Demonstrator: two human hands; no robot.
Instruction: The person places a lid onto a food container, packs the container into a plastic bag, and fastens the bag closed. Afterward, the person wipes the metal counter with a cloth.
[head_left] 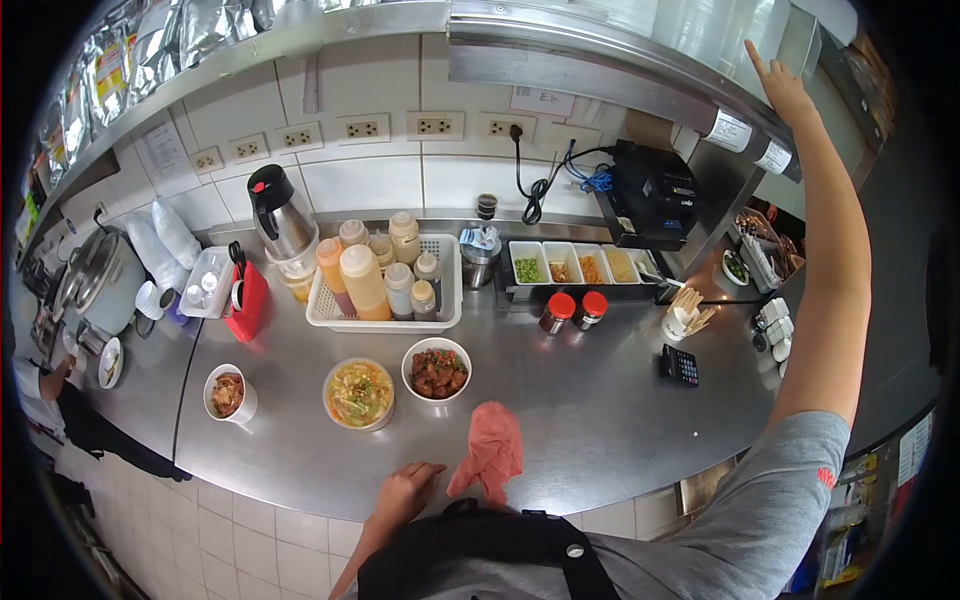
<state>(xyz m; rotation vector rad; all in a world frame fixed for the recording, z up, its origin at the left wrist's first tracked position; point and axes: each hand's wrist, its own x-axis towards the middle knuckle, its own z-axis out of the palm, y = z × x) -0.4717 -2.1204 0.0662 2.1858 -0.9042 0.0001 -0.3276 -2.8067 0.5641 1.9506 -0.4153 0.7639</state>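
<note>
My left hand point(408, 490) rests at the front edge of the steel counter, fingers loosely extended and holding nothing. Just right of it lies a crumpled pink cloth point(490, 448). My right hand point(783, 90) is raised high at the upper right, index finger stretched toward stacked clear plastic containers point(712, 35) on the overhead shelf; contact is hard to judge. On the counter stand a white bowl of dark glazed meat pieces point(438, 372), a round tub of soup with chopped greens point(360, 393) and a white cup of reddish food point(228, 394).
A white basket point(335, 322) holds several sauce bottles. Behind are a steel jug point(280, 212) and a topping tray point(580, 268). Two red-lidded jars point(558, 312), a chopstick cup point(680, 322) and a card terminal point(680, 366) stand rightward. Another person point(45, 385) is at far left.
</note>
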